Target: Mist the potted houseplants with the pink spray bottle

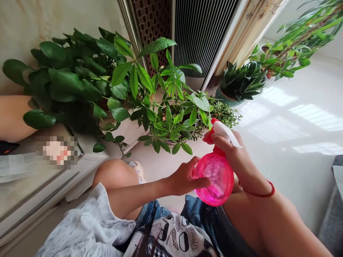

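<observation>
A pink, see-through spray bottle [214,180] with a red and white spray head is held between both hands, tilted so its nozzle points at the plants. My right hand [232,148] wraps round the spray head and trigger, a red cord on its wrist. Lower down, my left hand [187,178] grips the side of the bottle, thumb across it. Just beyond the nozzle stands a leafy green potted plant [171,117], whose pale leaves carry droplets or spots. Its pot is mostly hidden by foliage.
A broad-leaved plant [80,75] spreads at the left beside a low cabinet [91,159]. A spiky plant in a green pot [227,96] and taller greenery [292,53] stand at the right. Behind is a ribbed dark panel [203,35] next to a curtain [249,28].
</observation>
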The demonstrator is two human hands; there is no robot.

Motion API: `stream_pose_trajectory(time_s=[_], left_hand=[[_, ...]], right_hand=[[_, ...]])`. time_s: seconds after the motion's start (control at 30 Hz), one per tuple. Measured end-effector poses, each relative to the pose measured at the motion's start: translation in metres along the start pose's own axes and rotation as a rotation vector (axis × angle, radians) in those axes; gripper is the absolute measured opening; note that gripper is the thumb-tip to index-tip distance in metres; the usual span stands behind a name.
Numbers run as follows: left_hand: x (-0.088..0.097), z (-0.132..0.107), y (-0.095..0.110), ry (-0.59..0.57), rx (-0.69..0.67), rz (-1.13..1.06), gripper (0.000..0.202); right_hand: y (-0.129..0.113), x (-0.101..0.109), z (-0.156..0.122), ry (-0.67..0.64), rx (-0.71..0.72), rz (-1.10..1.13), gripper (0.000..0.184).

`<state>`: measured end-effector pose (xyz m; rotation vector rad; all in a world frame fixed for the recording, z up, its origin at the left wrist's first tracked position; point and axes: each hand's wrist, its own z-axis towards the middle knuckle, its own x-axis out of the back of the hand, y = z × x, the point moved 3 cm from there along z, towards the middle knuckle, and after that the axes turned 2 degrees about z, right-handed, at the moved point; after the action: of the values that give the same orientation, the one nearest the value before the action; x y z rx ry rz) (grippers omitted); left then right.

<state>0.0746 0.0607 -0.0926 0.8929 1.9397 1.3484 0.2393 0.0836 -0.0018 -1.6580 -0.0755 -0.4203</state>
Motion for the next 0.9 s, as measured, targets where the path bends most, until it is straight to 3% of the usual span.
stream_pose_trajectory(time_s=[0.27,0.43,0.67,0.9], left_hand=[[0.000,0.009,0.009,-0.069,-0.116,-0.174,0.088],[-0.001,0.004,0.009,-0.139,-0.163,-0.116,0.090],[-0.015,0.002,0.007,-0.217,-0.156,-0.072,0.098],[-0.020,0.000,0.008,-0.205,-0.127,0.010,0.098]], right_hand=[[-0.007,0.015,0.014,0.044,0.004,0.055,0.018],[0.004,0.021,0.012,0.064,-0.024,0.112,0.017],[0.016,0.030,0.004,0.009,-0.072,0.151,0.021],[0.011,0.031,-0.006,0.000,-0.081,0.186,0.025]])
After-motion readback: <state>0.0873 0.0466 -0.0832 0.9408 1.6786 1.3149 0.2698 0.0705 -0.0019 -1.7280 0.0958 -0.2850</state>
